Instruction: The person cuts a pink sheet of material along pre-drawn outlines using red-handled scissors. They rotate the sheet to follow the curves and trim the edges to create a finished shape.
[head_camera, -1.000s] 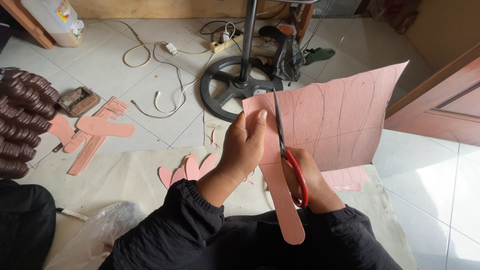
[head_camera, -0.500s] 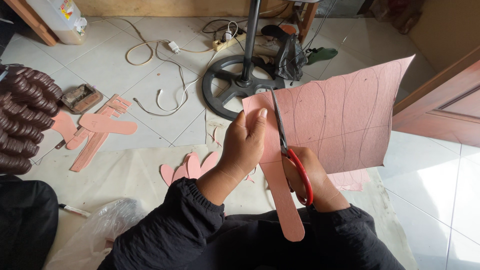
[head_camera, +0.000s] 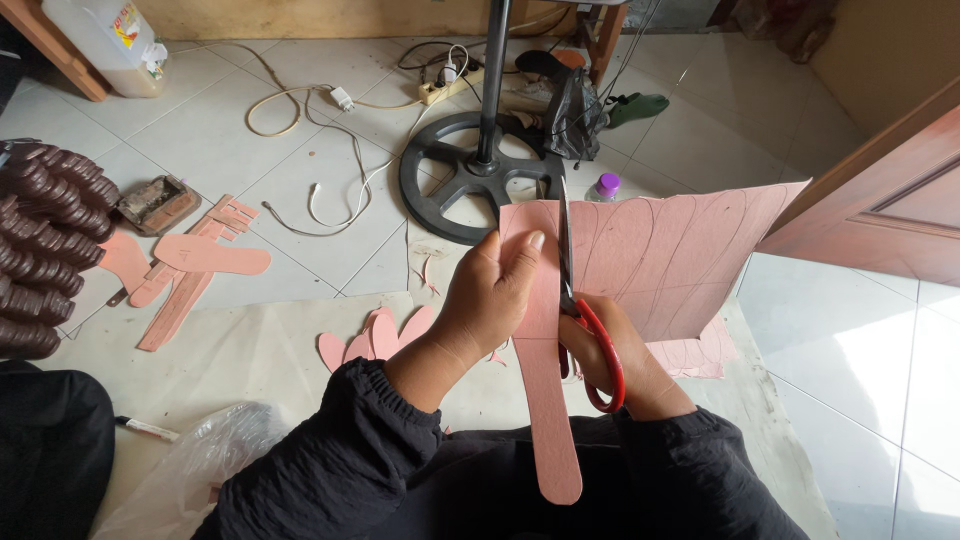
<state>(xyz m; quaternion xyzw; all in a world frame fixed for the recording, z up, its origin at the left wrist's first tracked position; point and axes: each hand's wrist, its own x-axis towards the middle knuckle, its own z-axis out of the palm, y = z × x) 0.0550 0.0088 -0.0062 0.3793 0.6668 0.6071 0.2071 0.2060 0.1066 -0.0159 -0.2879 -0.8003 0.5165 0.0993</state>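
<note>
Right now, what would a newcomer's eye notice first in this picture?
In the middle, the right hand works red-handled scissors up through a large pink sheet marked with curved lines, while the left hand pinches the strip being cut. Behind stands a black fan base; at left lie pink sole-shaped cutouts on the tiles.

Clutter on a tiled floor

A black fan base (head_camera: 478, 175) stands with white cables (head_camera: 330, 150) and a power strip (head_camera: 455, 88) near it. At left, stacked brown soles (head_camera: 40, 240) sit beside pink cut-outs (head_camera: 190, 262). A plastic jug (head_camera: 110, 40), a marker (head_camera: 148, 429) and a wooden door (head_camera: 890, 190) edge the scene.
</note>
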